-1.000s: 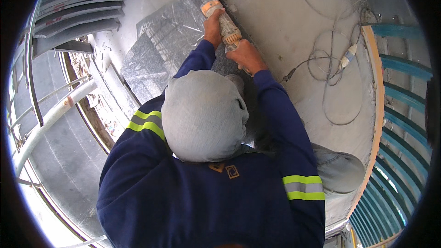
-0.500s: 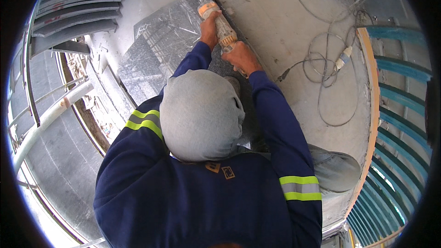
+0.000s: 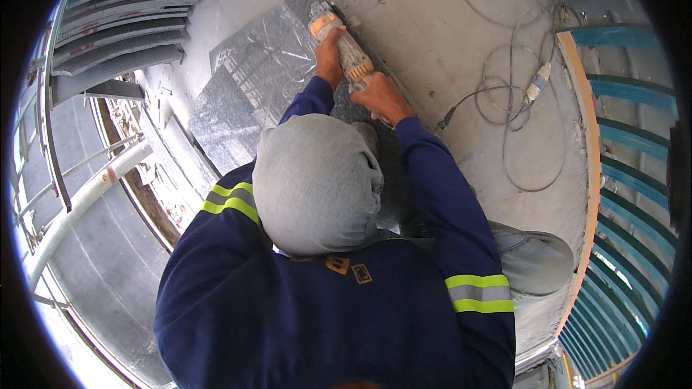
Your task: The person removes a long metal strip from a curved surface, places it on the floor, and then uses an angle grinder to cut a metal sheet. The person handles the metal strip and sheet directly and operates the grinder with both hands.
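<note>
**Power tool [image 3: 355, 57] held two-handed over a dark slab [image 3: 252, 75]**

A person in a navy jacket [image 3: 331, 331] with yellow-and-grey reflective bands leans forward over the work. Along the right side runs a row of teal bars [image 3: 631, 145], bordered by a pale orange strip [image 3: 590, 166]. The dark, glossy slab lies ahead of the person, whitish streaks across its face. At upper left stand ranked grey slabs [image 3: 130, 25], reddish marks on their edges too small to read. A grey cloth covering [image 3: 317, 180] hides the person's head.

The power tool, whitish with an orange collar, lies lengthwise near the dark slab's right edge; whether its head touches the stone cannot be told. The right hand [image 3: 383, 97] is closed around its rear grip, the left hand [image 3: 329, 60] wrapped around the body just behind the collar. A looped cable [image 3: 533, 190] lies on the dusty floor [image 3: 461, 50], beside a white-and-blue connector [image 3: 539, 83]. Smallest are two orange-brown emblems [image 3: 361, 274] on the jacket's upper back.
</note>
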Demonstrator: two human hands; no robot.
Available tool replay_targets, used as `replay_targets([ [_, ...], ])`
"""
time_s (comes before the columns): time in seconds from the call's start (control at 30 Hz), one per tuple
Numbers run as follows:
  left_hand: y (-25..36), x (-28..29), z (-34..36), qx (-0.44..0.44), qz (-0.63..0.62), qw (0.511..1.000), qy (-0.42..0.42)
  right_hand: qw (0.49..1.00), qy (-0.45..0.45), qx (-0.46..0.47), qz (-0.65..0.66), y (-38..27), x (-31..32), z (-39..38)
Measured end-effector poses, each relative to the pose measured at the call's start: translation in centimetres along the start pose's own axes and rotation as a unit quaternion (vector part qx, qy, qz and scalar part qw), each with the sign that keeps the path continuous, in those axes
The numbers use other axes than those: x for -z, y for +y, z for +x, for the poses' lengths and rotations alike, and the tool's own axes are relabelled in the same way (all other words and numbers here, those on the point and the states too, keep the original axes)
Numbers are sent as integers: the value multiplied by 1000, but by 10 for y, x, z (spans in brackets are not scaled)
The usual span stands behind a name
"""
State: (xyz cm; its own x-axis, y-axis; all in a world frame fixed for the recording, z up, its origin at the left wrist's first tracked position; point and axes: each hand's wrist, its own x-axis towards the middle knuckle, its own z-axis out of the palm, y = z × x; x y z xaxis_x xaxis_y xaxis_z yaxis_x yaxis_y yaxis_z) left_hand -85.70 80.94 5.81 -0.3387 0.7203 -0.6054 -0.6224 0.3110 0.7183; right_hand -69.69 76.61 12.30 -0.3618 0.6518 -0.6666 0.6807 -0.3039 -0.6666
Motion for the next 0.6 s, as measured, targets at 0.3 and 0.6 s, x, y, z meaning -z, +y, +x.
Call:
replay_targets([
  [0.3,-11,0,3,20,-7,1000,-6,1000,28,-10,-10,11,-2,-5],
  [0.6,6,1,23,8,27,999,-34,999,36,20,8,-2,-1,11],
])
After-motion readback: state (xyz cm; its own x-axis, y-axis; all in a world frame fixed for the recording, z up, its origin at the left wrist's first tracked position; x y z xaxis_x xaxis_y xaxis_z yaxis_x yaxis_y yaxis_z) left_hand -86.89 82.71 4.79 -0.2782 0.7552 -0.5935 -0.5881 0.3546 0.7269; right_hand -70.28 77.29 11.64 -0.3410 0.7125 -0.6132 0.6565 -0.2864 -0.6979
